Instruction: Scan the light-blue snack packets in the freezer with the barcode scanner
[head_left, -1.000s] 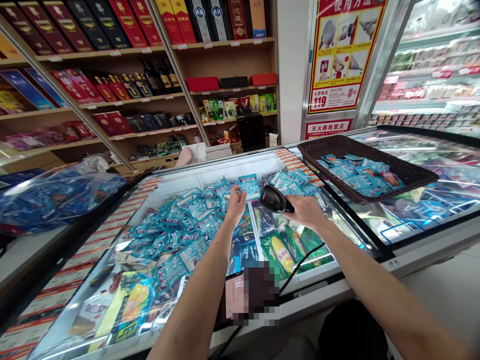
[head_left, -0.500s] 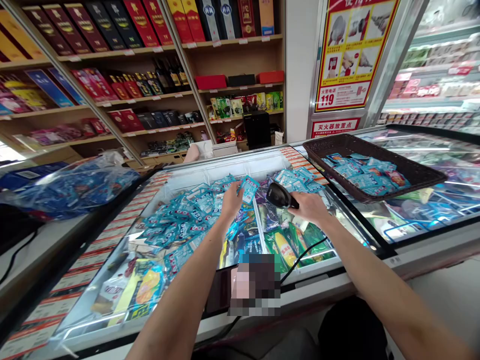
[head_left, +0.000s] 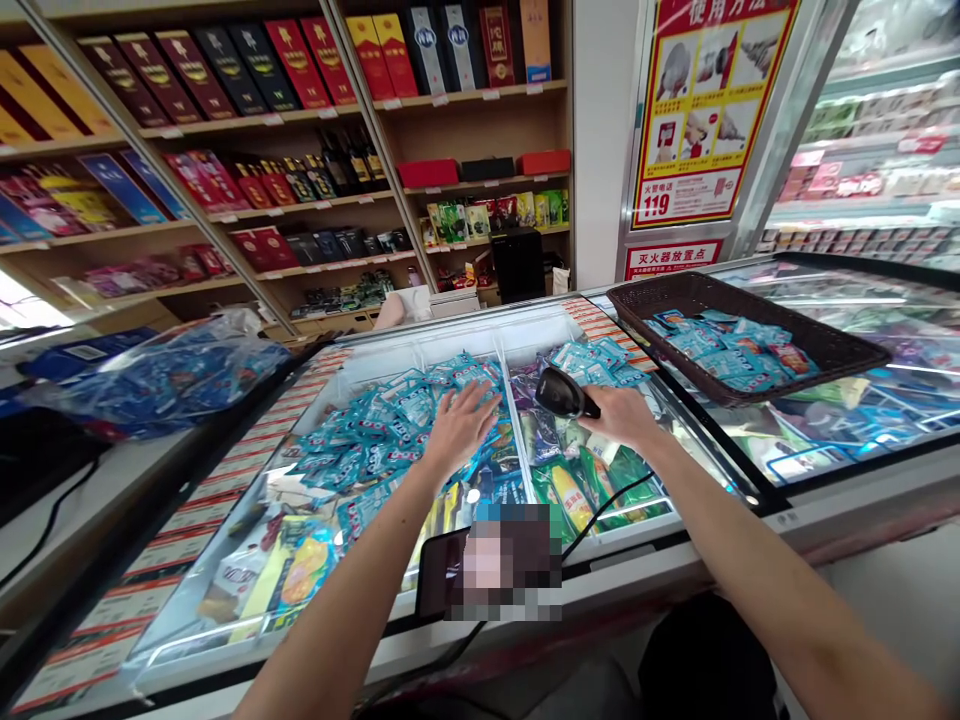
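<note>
My left hand [head_left: 461, 430] is open, its fingers spread over the right side of a large heap of small blue packets [head_left: 375, 430]. No packet shows in it. My right hand [head_left: 622, 415] is wrapped round the handle of a black barcode scanner [head_left: 561, 393], whose head points left. A black cable [head_left: 611, 512] runs from below that hand toward the freezer's front edge. Under the scanner, a smaller pile of blue packets [head_left: 589, 355] lies farther back, on the right side of the chest freezer [head_left: 544, 540].
A dark woven basket [head_left: 840, 345] holding blue packets stands on the freezer to the right. At left lies a clear plastic bag of blue packets [head_left: 180, 375]. A phone-like device [head_left: 439, 575], partly pixelated, rests at the front edge. Shelves [head_left: 472, 95] of boxes and bottles line the back.
My left hand has let go of the blue packet it held and spread its fingers, moving slightly left and nearer. The right hand still holds the scanner in about the same place.
</note>
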